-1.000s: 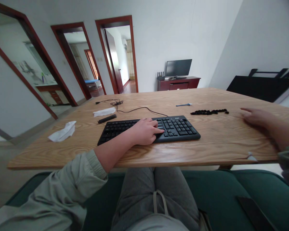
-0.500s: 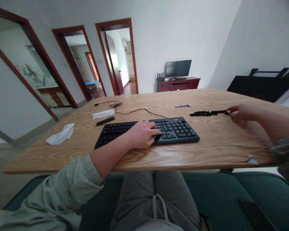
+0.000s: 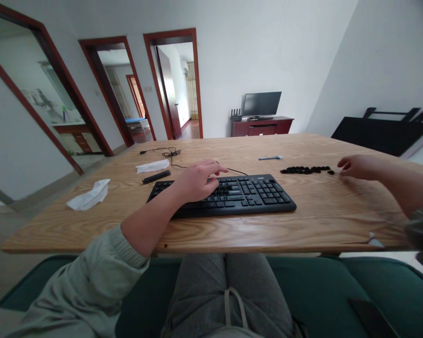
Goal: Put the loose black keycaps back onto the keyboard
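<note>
A black keyboard (image 3: 264, 192) lies near the table's front edge. My left hand (image 3: 197, 179) hovers over its left and middle part, index finger stretched out and thumb apart, holding nothing I can see. Part of the keys is hidden beneath this hand and wrist. At the right, small black pieces that look like keycaps (image 3: 301, 170) lie in a cluster. One single keycap (image 3: 331, 172) sits slightly apart, just left of my right hand (image 3: 354, 167). That hand is close to the tabletop, its fingers a little apart and nothing visible in them.
A blue-handled brush (image 3: 270, 158) lies behind the keyboard. To the left are a black bar-shaped piece (image 3: 157, 177), a folded white tissue (image 3: 152, 166), a crumpled tissue (image 3: 90, 195) and the coiled cable (image 3: 171, 152). A white scrap (image 3: 376, 241) is by the front edge.
My left hand has lifted from the keys and moved slightly left and up. My right hand has drawn back a little from the keycaps, leaving one apart at the end.
</note>
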{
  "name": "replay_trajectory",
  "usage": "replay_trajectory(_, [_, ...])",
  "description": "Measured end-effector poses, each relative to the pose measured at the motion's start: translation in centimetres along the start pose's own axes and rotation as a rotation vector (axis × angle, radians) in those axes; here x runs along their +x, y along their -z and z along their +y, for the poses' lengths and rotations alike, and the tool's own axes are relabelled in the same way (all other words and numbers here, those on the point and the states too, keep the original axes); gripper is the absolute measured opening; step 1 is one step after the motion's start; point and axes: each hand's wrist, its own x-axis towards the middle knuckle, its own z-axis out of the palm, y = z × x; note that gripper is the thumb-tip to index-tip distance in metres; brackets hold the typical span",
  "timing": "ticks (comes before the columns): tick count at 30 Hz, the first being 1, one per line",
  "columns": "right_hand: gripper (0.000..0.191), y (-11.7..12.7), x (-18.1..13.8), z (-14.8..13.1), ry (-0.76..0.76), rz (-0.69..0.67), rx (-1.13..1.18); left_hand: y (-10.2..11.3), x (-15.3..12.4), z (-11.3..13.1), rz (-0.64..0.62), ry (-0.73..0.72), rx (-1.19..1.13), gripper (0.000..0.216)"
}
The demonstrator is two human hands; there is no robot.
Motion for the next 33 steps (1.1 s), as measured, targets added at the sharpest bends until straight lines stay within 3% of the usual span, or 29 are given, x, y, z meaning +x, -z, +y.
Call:
replay_trajectory(2, [0.008,0.8,-0.9,-1.9,0.008,0.058,0.001,1.1,0.0,-1.0,0.051,0.051,-0.031,0.037])
replay_trajectory(5, [0.028,0.7,-4.2,-7.4,0.119,0.133,0.162,1.5,0.0,-2.4,0.090,0.115,-0.064,0.032])
replay_trajectory(7, [0.038,-0.6,-7.2,-12.3,0.276,0.044,0.389,0.9,0.0,-2.7,0.105,0.134,-0.094,0.029])
replay_trajectory(10, [0.038,-4.1,-11.7,-19.6,0.535,-0.206,0.685,-0.6,0.1,-2.3,0.094,0.101,-0.146,0.032])
replay_trajectory(13, [0.030,-7.7,-14.8,-24.9,0.630,-0.363,0.912,-1.7,0.0,-1.4,0.101,0.051,-0.150,0.035])
replay_trajectory(15, [0.027,-9.2,-15.8,-26.8,0.623,-0.423,1.044,-2.1,-0.1,-1.1,0.129,0.031,-0.122,0.032])
replay_trajectory(19, [0.030,-10.0,-16.4,-27.7,0.570,-0.477,1.163,-2.3,-0.2,-1.2,0.173,0.038,-0.042,0.026])
replay_trajectory(25, [0.029,-10.4,-15.8,-26.6,0.700,-0.444,0.973,-2.8,-0.3,-1.5,0.083,-0.020,-0.066,0.023])
replay_trajectory(33, [0.023,-10.8,-15.8,-26.6,0.737,-0.426,0.932,-3.1,-0.2,-1.4,0.037,-0.064,-0.112,0.027])
